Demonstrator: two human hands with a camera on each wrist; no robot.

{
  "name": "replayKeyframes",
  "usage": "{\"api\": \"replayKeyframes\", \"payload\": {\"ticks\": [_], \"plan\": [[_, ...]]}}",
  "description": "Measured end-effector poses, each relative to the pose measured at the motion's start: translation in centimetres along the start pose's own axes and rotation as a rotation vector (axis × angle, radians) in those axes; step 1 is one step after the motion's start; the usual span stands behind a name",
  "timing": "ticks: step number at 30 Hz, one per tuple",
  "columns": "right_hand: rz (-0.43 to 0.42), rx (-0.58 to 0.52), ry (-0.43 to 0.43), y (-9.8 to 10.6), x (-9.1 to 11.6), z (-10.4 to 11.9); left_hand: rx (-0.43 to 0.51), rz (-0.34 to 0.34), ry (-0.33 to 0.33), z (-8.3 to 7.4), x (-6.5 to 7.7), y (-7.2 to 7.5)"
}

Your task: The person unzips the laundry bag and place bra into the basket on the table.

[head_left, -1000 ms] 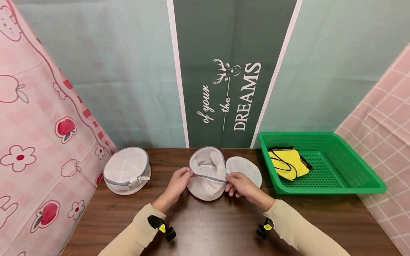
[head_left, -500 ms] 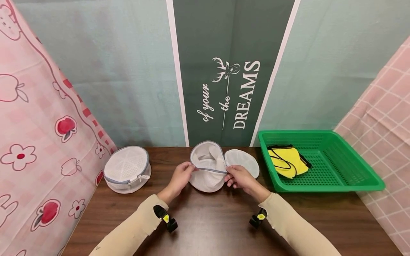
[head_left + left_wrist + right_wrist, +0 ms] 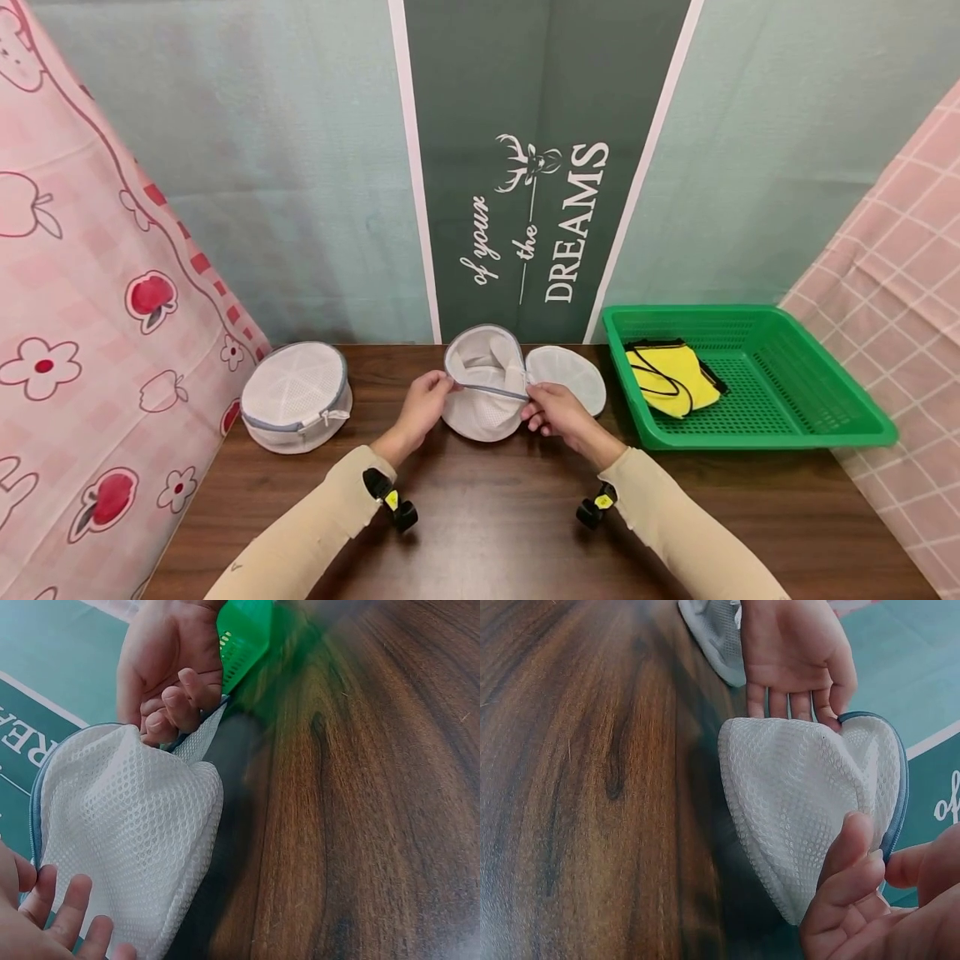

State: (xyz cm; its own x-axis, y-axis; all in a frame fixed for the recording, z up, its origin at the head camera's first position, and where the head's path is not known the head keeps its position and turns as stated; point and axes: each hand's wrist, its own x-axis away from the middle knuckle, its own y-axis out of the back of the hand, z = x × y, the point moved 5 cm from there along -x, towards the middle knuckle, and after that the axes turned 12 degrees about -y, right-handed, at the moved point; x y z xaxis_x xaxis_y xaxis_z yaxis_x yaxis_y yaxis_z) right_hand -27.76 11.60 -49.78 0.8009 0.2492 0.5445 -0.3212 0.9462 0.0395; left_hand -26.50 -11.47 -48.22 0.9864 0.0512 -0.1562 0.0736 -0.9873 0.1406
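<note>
**Left hand (image 3: 420, 412) and right hand (image 3: 562, 415) pinch a white mesh bag (image 3: 483, 418)**

Each hand pinches the blue rim (image 3: 491, 390) with thumb and finger, one on each side. The bag sits between the hands, its mouth open, at the middle of the back edge of the tabletop (image 3: 480, 533). It looks light and soft, so it should bend easily and be hard to break. The rim seems a bit stiffer, so that looks like the best place to hold. Just right of the bag is a flat white round piece (image 3: 567, 382); I can't tell if they are joined. Near the back left corner sits a round white bag (image 3: 296, 387). Toward the back right corner, a green basket (image 3: 765, 441) holds a yellow cloth thing (image 3: 675, 385).
</note>
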Motion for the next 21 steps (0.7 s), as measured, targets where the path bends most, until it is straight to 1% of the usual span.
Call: {"api": "replayKeyframes", "payload": {"ticks": [7, 12, 14, 15, 17, 21], "plan": [[0.009, 0.010, -0.017, 0.0, -0.1, -0.1, 0.008, 0.005, 0.026, 0.8, 0.2, 0.3], [0.009, 0.028, -0.049, 0.1, 0.1, -0.1, 0.017, 0.017, 0.033, 0.7, 0.4, 0.3], [0.008, 0.042, -0.058, 0.3, 0.3, 0.0, 0.029, 0.030, 0.032, 0.5, 0.5, 0.2], [0.009, 0.049, -0.059, 0.3, 0.4, 0.0, 0.033, 0.037, 0.035, 0.1, 0.6, 0.2], [0.006, 0.062, -0.063, 0.3, 0.6, 0.1, 0.034, 0.049, 0.028, -1.3, 1.0, 0.2], [-0.011, 0.110, -0.073, 0.5, 1.0, 0.1, 0.009, 0.062, 0.023, -1.6, 1.2, 0.5]]}}
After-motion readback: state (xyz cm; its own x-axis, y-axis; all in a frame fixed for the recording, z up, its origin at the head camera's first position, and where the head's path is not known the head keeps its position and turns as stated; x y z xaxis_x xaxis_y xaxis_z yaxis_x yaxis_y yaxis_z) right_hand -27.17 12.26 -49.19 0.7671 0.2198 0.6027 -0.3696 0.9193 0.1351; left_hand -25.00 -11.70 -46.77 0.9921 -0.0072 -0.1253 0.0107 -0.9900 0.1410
